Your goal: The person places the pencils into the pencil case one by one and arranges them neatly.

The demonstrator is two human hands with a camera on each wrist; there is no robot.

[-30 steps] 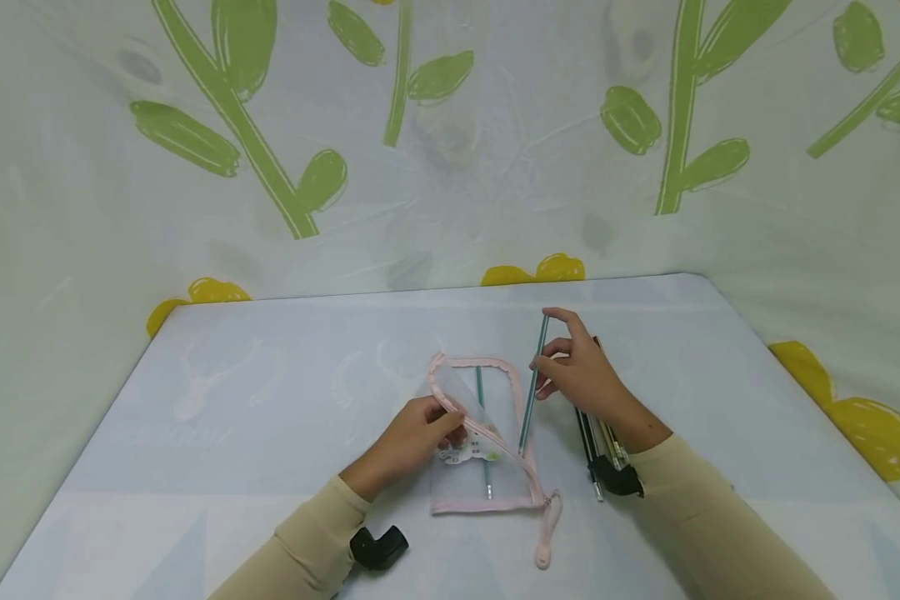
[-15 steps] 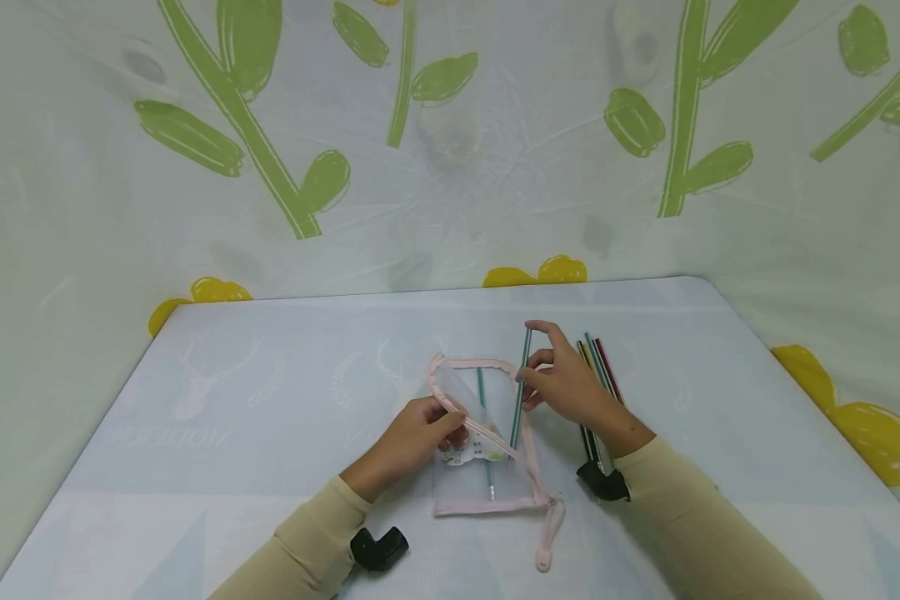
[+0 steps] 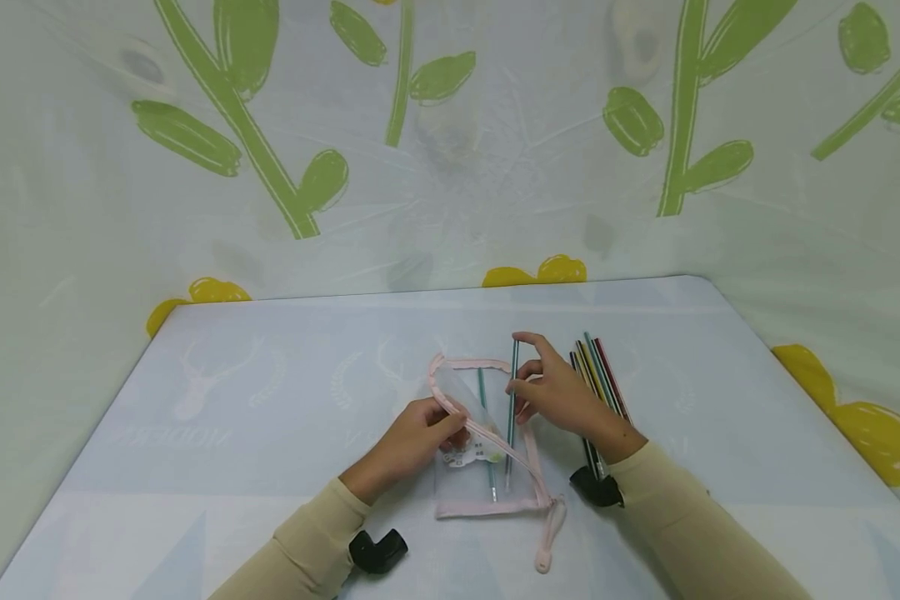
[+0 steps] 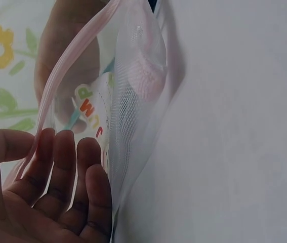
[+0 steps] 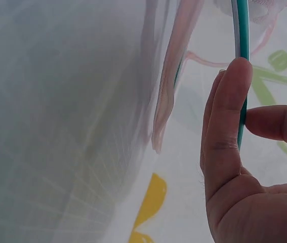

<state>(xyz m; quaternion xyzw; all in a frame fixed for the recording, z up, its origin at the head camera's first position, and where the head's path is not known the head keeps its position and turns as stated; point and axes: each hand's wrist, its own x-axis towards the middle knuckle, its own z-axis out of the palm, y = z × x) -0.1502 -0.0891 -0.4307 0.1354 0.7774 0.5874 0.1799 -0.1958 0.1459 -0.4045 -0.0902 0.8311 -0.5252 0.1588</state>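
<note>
A see-through mesh zip pouch (image 3: 487,508) with pink edging lies on the table, its mouth lifted. My left hand (image 3: 412,433) pinches the pink zip edge (image 4: 67,58) between thumb and index finger; the other fingers are bent beside the mesh in the left wrist view. My right hand (image 3: 558,396) holds a teal pencil (image 3: 512,417) nearly upright, thumb and fingers on its shaft and index fingertip at its top end. The pencil's lower part is inside the pouch, behind the mesh. Another teal pencil (image 3: 482,387) lies in the pouch. A white label with coloured letters (image 4: 90,106) shows through.
Several pencils (image 3: 596,367), black, yellow, teal and red, lie in a bundle right of the pouch, partly under my right wrist. A pink zip pull strap (image 3: 546,542) hangs off the pouch's near right corner. A patterned curtain (image 3: 525,167) stands behind the table.
My right hand has moved left and nearer with the teal pencil, whose lower end has slid deeper into the pouch. The left hand has kept its grip on the zip edge.
</note>
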